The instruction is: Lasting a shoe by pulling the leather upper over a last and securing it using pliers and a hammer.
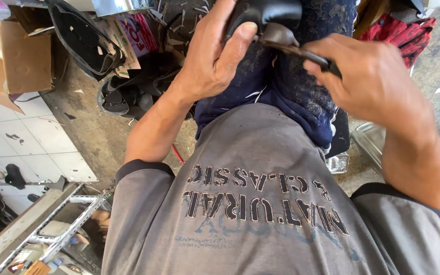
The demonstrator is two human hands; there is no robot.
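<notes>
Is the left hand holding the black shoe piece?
Yes, the left hand grips the black shoe piece, thumb pressed on its edge.

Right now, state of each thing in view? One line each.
Left hand: closed around the black shoe, thumb pressed on it.
Right hand: gripping a dark tool, its tip at the shoe.
Black shoe: held up over the lap, partly out of view.
Dark tool: held, tip against the shoe's edge.
Cardboard box: flaps open.
Black shoe uppers: lying in a loose pile on the floor.
</notes>
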